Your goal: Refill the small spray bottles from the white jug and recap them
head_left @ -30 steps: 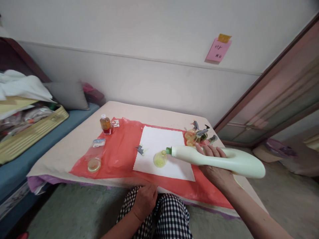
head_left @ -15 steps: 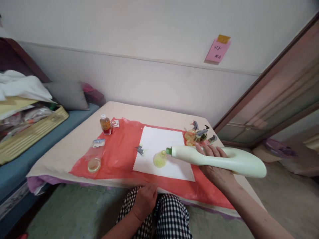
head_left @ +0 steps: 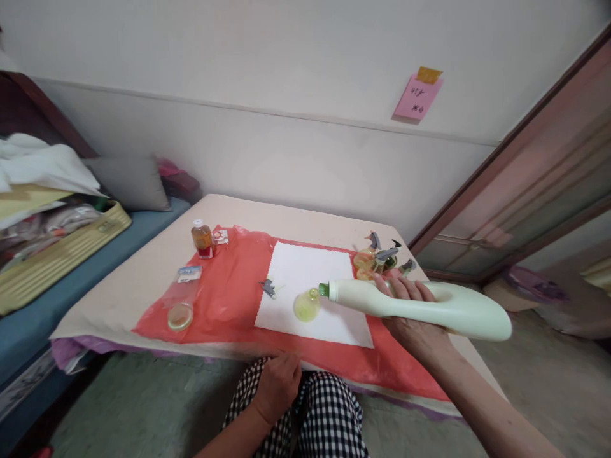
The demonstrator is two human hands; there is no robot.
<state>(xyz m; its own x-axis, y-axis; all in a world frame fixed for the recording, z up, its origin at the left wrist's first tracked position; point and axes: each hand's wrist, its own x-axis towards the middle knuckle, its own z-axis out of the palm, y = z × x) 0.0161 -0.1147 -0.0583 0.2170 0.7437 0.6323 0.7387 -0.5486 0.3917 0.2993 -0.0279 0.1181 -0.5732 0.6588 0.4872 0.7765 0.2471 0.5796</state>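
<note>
My right hand [head_left: 405, 305] is wrapped round the handle of a big pale green detergent bottle [head_left: 458, 305]. The bottle lies nearly level in the air, its green mouth pointing left. Just beyond that mouth, a small clear spray bottle [head_left: 306, 307] with yellow-green liquid stands on a white sheet [head_left: 310, 264], its neck uncapped. I cannot tell whether the two mouths touch. To its left on the sheet lies a grey trigger spray head [head_left: 268, 287]. My left hand [head_left: 282, 385] rests on my checked trousers by the table edge, fingers curled in, with nothing seen in it.
Red plastic sheeting [head_left: 224, 299] covers part of the table. Several spray bottles with grey heads [head_left: 382, 254] stand behind my right hand. At the left are an amber bottle [head_left: 202, 240] and a round clear container [head_left: 180, 316]. A wall [head_left: 286, 152] rises behind.
</note>
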